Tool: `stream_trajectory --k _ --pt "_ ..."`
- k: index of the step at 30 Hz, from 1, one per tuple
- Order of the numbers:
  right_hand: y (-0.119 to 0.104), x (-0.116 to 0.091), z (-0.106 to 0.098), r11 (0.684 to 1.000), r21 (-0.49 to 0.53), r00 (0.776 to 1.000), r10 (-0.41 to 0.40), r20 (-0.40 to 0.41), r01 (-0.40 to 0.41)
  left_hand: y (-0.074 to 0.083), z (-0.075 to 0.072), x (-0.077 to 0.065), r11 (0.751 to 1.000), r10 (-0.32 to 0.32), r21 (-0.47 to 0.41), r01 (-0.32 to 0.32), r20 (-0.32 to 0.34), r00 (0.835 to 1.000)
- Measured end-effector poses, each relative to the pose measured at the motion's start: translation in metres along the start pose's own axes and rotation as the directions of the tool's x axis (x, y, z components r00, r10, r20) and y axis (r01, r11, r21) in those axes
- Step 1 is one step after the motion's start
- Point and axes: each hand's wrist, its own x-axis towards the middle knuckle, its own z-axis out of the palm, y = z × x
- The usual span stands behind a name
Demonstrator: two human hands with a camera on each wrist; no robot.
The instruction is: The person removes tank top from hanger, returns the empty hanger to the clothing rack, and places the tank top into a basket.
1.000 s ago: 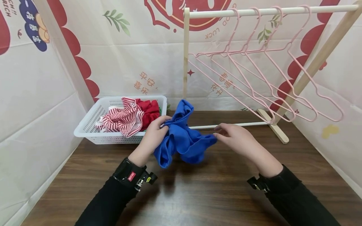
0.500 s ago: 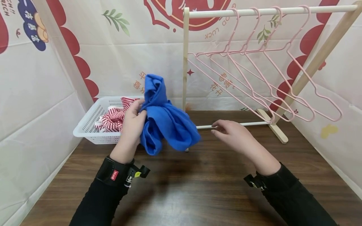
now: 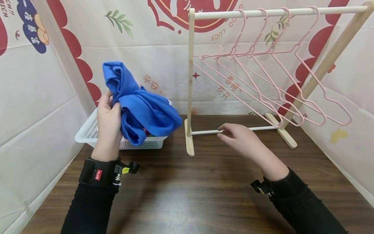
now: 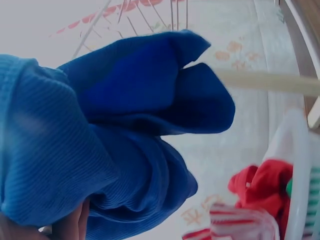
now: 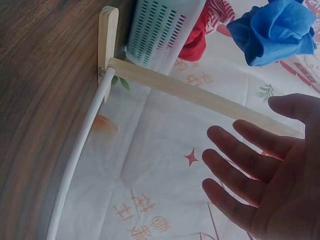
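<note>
A bunched blue cloth garment (image 3: 143, 109) is gripped in my left hand (image 3: 108, 130), held up over the white basket (image 3: 87, 128). Its folds fill much of the left wrist view, where the blue fabric (image 4: 130, 100) shows a fine ribbed weave and part of my fingers (image 4: 72, 225) shows below. In the head view the garment hides most of what lies in the basket. My right hand (image 3: 243, 139) holds nothing and hovers near the rack's lower bar; the right wrist view shows its fingers (image 5: 242, 155) spread and relaxed.
A wooden rack (image 3: 190, 81) stands on the brown table (image 3: 187, 195), with several pink hangers (image 3: 260, 81) on its top rail. Red cloth (image 4: 265, 185) and red-striped cloth (image 4: 240, 222) lie in the basket. Printed white sheets (image 3: 38, 97) wall the back and sides.
My left hand has carried the blue garment leftward and up from the table's middle to above the basket. My right hand has let go of it and stayed near the bar.
</note>
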Motion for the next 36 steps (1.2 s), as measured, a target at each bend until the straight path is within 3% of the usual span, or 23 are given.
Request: stream_trajectory --k 6,9,11,14,17,22,27,29,32,36 --pt "-0.001 0.001 0.001 1.0 0.009 1.0 0.012 0.0 -0.012 0.001 -0.011 0.014 0.998 0.063 -0.022 -0.065 -0.083 0.995" --pt "-0.001 0.001 0.001 1.0 0.015 1.0 0.01 0.002 -0.01 0.0 -0.015 0.02 0.997 0.046 -0.054 -0.053 -0.122 0.991" --pt "-0.001 0.001 0.001 1.0 0.016 1.0 0.011 0.004 -0.011 -0.001 -0.019 0.024 0.992 0.016 -0.125 -0.033 -0.138 0.99" --pt "-0.001 0.001 0.001 1.0 0.01 1.0 0.014 0.005 -0.014 -0.004 -0.023 0.032 0.963 -0.037 -0.269 -0.002 -0.139 0.99" --pt "-0.002 0.0 0.001 1.0 0.012 1.0 0.017 0.008 -0.017 -0.012 -0.028 0.039 0.916 -0.084 -0.401 0.024 -0.131 0.988" --pt "-0.001 0.0 0.002 1.0 0.015 1.0 0.018 0.014 -0.018 -0.03 -0.035 0.048 0.87 -0.181 -0.484 0.095 -0.135 0.974" --pt "0.0 0.0 0.003 1.0 0.016 1.0 0.025 0.011 -0.025 -0.046 -0.039 0.052 0.835 -0.284 -0.521 0.174 -0.138 0.949" --pt "0.0 0.0 0.004 1.0 0.02 1.0 0.022 0.014 -0.022 -0.051 -0.039 0.054 0.84 -0.311 -0.504 0.2 -0.146 0.939" --pt "0.0 0.0 0.004 1.0 0.016 1.0 0.019 0.02 -0.019 -0.057 -0.039 0.057 0.872 -0.338 -0.423 0.247 -0.155 0.928" --pt "0.0 0.0 0.005 1.0 0.0 1.0 0.018 0.021 -0.018 -0.064 -0.04 0.062 0.915 -0.348 -0.269 0.301 -0.148 0.926"
